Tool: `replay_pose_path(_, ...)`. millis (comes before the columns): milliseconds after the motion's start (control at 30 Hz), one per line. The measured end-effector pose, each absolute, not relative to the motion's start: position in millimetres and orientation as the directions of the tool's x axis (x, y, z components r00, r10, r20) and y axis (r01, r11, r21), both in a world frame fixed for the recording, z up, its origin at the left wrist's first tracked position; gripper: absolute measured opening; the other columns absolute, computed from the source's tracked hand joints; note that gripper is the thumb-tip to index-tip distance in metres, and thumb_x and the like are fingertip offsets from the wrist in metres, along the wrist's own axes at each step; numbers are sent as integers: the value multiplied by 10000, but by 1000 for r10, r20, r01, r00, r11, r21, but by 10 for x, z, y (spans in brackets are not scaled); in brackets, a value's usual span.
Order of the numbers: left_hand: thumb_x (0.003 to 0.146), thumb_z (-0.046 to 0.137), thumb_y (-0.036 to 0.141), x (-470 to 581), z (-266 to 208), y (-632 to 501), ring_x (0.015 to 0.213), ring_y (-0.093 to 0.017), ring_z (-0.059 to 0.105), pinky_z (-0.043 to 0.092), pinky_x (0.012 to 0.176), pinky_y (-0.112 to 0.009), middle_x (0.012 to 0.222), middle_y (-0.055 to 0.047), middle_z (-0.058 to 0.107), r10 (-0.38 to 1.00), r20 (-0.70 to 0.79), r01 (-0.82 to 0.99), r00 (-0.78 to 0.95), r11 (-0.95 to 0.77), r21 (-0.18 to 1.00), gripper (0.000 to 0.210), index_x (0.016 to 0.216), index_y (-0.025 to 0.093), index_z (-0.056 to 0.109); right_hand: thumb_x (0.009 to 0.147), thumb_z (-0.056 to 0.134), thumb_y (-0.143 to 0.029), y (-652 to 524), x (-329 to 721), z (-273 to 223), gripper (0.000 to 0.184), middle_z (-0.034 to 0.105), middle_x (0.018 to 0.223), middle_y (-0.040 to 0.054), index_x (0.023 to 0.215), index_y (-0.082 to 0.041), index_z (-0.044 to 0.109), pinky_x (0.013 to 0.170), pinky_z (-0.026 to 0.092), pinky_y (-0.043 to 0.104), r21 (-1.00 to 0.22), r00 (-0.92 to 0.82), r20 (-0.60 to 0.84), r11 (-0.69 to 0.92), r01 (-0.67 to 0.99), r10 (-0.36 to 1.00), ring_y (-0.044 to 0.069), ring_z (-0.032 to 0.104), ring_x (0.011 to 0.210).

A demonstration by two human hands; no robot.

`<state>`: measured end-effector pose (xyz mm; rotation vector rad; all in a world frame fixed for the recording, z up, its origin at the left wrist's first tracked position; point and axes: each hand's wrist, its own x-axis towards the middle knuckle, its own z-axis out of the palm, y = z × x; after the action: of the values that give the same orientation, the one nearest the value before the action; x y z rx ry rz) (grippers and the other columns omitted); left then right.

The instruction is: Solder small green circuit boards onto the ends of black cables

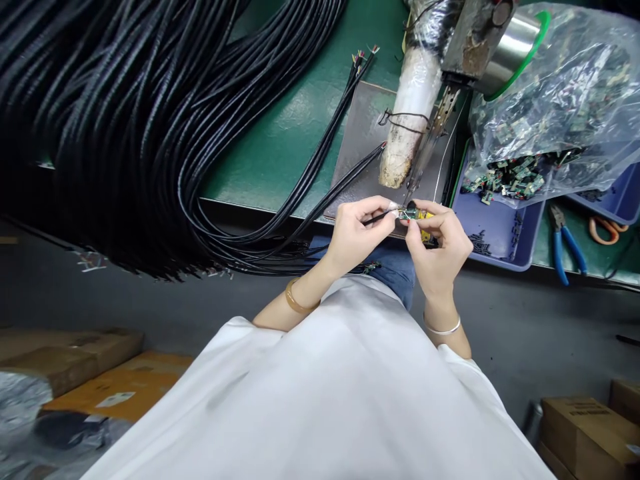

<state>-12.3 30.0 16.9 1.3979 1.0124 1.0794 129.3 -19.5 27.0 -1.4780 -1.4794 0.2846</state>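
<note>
At the table's front edge, my left hand (pixel 356 233) pinches the end of a black cable (pixel 375 219), its stripped wires pointing right. My right hand (pixel 440 243) grips a small green circuit board (pixel 412 214) between thumb and fingers. Cable end and board meet between my fingertips; whether the wires touch the pads is too small to tell. Just above them comes down the thin tip of a clamped soldering iron (pixel 425 152). Something yellow (pixel 427 227) shows behind my right fingers. A thin solder wire (pixel 445 157) hangs beside the iron.
A large bundle of black cables (pixel 150 113) covers the left side. A wrapped pipe (pixel 407 120) and a metal spool (pixel 510 53) stand over the grey plate (pixel 357 140). At right are a purple tray (pixel 505 247), a bag of circuit boards (pixel 560 100), blue-handled cutters (pixel 567 247) and orange-handled scissors (pixel 605 230).
</note>
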Motion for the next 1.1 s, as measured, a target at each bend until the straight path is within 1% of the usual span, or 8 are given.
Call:
replay_pose_path(200,814,644,178,-127,199,306,685,-89,643,520,651,-163,759,-12,714,967,137,42,213,-149,988,93,807,133,725,846,679,-144,-174,1277,326,120,744,1020,32,795,-219,601,743,596,294,-704,216,505,253,664,836,173,721,940)
replay_pose_path(400,806,651,182,-124,206,315,692,-100,666,528,650,-170,770,-22,734,967,132,28,217,-142,990,98,805,129,734,864,634,-137,-220,1279,309,91,738,1089,51,841,-215,593,697,611,284,-738,220,473,247,628,853,173,733,943)
replay_pose_path(500,804,650,178,-123,222,314,681,-94,651,520,645,-168,754,-17,722,969,122,22,216,-130,991,91,793,131,727,868,632,-146,-213,1277,311,95,744,1061,44,823,-216,586,703,614,283,-707,211,486,239,666,848,170,733,938)
replay_pose_path(600,808,649,184,-128,246,307,667,-88,625,507,638,-169,740,-9,704,969,105,36,222,-116,993,88,790,134,720,863,653,-147,-189,1264,333,113,747,1001,30,802,-220,591,723,607,279,-651,187,523,248,717,832,167,729,945)
replay_pose_path(700,816,643,193,-134,253,299,666,-90,611,503,648,-183,739,-8,695,971,76,58,227,-92,994,94,788,137,713,872,646,-154,-186,1253,343,117,748,991,27,805,-231,588,765,609,306,-617,171,537,246,748,826,177,730,965)
replay_pose_path(767,819,638,197,-135,235,298,657,-92,603,500,653,-193,726,-8,682,969,47,69,242,-66,995,98,779,138,706,875,635,-160,-200,1256,329,120,748,1003,26,804,-234,572,760,611,315,-617,170,528,239,750,832,178,732,956)
replay_pose_path(900,799,664,210,-131,168,303,624,-92,584,483,622,-197,692,-3,658,964,0,72,268,-20,997,87,756,142,697,882,609,-159,-237,1274,279,123,744,998,25,803,-234,552,717,610,284,-638,169,499,229,735,850,165,732,937)
replay_pose_path(1100,798,688,231,-138,142,293,574,-69,531,449,570,-184,648,10,620,953,-52,22,298,48,999,100,782,133,690,896,621,-169,-278,1275,258,99,752,990,31,840,-235,573,729,611,278,-603,164,541,244,760,824,172,741,957)
